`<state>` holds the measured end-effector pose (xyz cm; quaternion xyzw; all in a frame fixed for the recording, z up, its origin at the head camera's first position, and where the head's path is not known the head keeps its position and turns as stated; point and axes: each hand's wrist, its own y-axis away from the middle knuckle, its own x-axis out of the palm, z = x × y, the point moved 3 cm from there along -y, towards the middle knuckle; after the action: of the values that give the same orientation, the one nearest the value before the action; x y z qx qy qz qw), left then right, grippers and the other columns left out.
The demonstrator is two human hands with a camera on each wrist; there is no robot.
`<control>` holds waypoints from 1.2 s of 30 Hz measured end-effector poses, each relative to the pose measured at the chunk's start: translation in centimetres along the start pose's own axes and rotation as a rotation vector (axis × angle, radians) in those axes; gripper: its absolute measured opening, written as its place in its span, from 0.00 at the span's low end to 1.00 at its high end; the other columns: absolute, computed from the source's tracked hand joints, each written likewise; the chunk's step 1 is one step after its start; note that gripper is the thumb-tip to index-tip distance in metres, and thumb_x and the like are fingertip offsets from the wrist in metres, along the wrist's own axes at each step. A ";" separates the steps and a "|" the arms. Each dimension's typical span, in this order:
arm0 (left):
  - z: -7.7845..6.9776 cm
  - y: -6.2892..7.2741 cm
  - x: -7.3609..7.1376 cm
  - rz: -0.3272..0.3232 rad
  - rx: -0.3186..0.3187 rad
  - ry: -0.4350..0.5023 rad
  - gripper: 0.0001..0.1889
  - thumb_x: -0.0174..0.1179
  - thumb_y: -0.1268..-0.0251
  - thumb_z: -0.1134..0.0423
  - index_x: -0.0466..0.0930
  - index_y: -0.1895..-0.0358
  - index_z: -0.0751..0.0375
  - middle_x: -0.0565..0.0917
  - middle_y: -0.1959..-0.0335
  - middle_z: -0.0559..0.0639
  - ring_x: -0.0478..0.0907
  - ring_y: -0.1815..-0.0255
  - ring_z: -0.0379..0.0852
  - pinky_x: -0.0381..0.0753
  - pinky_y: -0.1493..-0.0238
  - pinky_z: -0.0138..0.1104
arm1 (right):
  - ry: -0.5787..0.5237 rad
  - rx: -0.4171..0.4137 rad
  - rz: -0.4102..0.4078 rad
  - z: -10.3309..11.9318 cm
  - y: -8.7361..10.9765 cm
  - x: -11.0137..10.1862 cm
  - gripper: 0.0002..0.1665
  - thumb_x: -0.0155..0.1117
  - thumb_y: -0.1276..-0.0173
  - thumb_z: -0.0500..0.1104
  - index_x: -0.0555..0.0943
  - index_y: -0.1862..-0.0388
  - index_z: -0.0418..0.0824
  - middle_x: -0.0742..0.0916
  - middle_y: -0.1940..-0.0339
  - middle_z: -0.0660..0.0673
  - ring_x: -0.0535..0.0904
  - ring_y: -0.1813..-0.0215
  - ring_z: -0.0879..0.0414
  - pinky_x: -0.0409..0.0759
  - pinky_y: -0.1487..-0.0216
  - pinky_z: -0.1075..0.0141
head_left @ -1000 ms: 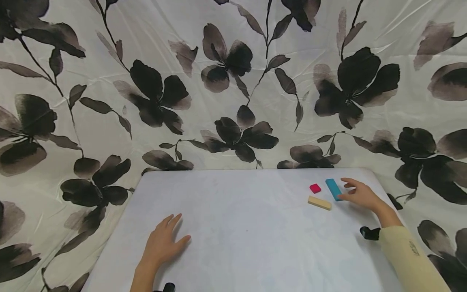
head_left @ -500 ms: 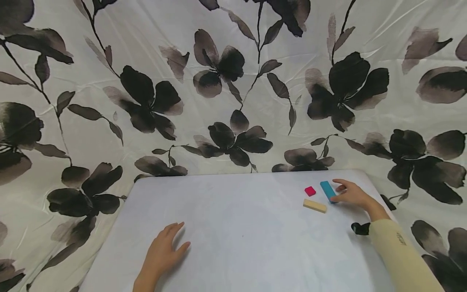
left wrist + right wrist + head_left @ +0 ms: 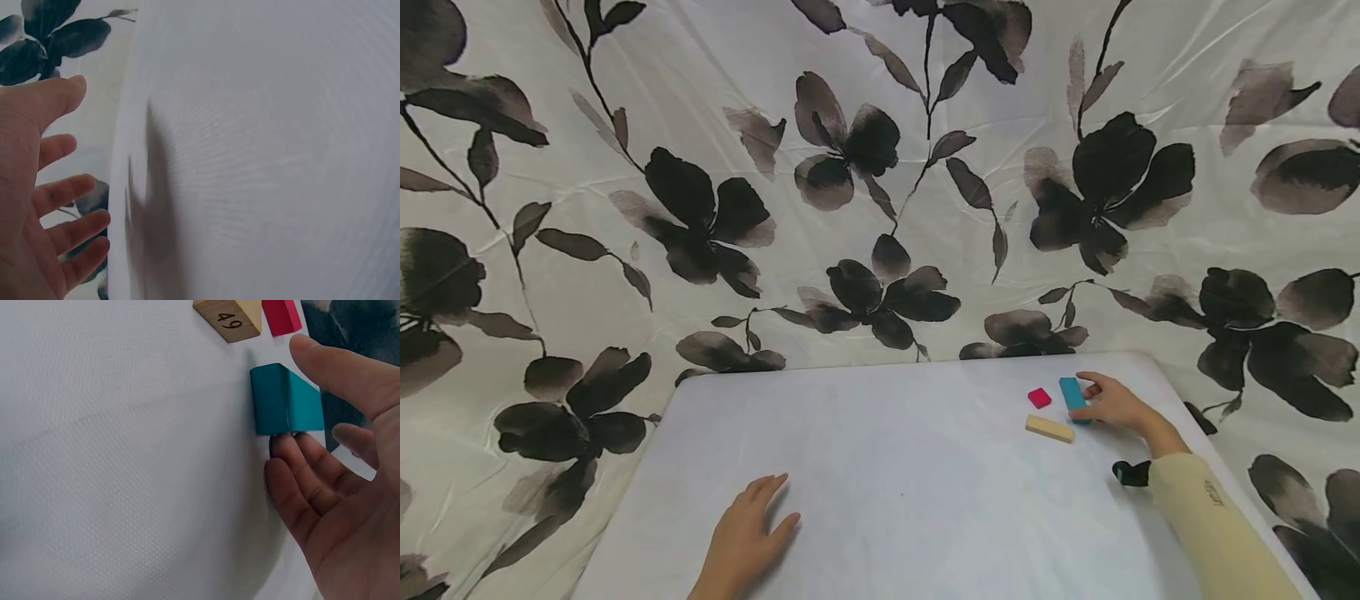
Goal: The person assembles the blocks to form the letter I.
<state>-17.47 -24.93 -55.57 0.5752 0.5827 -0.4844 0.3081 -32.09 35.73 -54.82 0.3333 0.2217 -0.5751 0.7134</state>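
Note:
My right hand (image 3: 1118, 408) reaches over a blue block (image 3: 1071, 393) lying flat near the table's far right. In the right wrist view, the fingertips of that hand (image 3: 350, 506) are right at one side of the blue block (image 3: 272, 400), with the thumb spread apart on the other side. Left of it lie a small red block (image 3: 1039, 397) and a plain wooden block (image 3: 1049, 428), which bears a number in the right wrist view. Holding nothing, my left hand (image 3: 747, 533) hovers over the table at the front left, fingers relaxed and thumb apart.
A white-covered table (image 3: 850, 450) spans the space between the hands. Behind it hangs a floral cloth (image 3: 865, 200). A dark wrist-worn device (image 3: 1131, 473) sits by the right cuff, beside the pale yellow sleeve (image 3: 1206, 517).
The head view has shifted slightly. My right hand has moved in closer to the blue block, and its thumb now overlaps the near end. The blocks lie about as before.

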 end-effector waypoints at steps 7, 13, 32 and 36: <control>0.4 0.9 0.1 -0.002 -0.010 0.013 0.32 0.71 0.46 0.49 0.77 0.38 0.56 0.78 0.43 0.56 0.77 0.46 0.59 0.75 0.49 0.54 | 0.003 -0.006 0.039 0.7 -1.5 1.1 0.59 0.79 0.49 0.47 0.55 0.28 0.26 0.75 0.55 0.35 0.69 0.52 0.41 0.70 0.50 0.50; 0.5 1.1 0.3 -0.015 -0.010 0.027 0.31 0.72 0.46 0.49 0.77 0.38 0.55 0.78 0.44 0.55 0.77 0.45 0.57 0.75 0.48 0.53 | -0.011 -0.002 0.083 1.0 -1.4 1.3 0.60 0.81 0.52 0.43 0.54 0.28 0.27 0.74 0.58 0.37 0.69 0.54 0.43 0.70 0.52 0.53; -2.6 -0.4 2.1 -0.009 0.021 0.144 0.31 0.71 0.46 0.48 0.76 0.37 0.48 0.77 0.42 0.46 0.75 0.41 0.51 0.74 0.45 0.51 | 0.014 0.019 0.068 0.3 -0.8 0.9 0.61 0.81 0.52 0.45 0.54 0.27 0.27 0.73 0.57 0.35 0.68 0.52 0.40 0.70 0.51 0.49; -3.5 -0.8 2.5 -0.001 0.028 0.166 0.31 0.70 0.44 0.48 0.75 0.36 0.47 0.77 0.41 0.44 0.74 0.40 0.50 0.74 0.43 0.50 | 0.005 0.015 0.065 0.0 -0.5 0.6 0.61 0.81 0.53 0.42 0.54 0.28 0.26 0.72 0.60 0.37 0.68 0.55 0.42 0.69 0.54 0.51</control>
<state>-17.93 -20.69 -56.51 0.6173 0.5997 -0.4433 0.2506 -32.38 35.33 -55.35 0.3470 0.2084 -0.5525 0.7286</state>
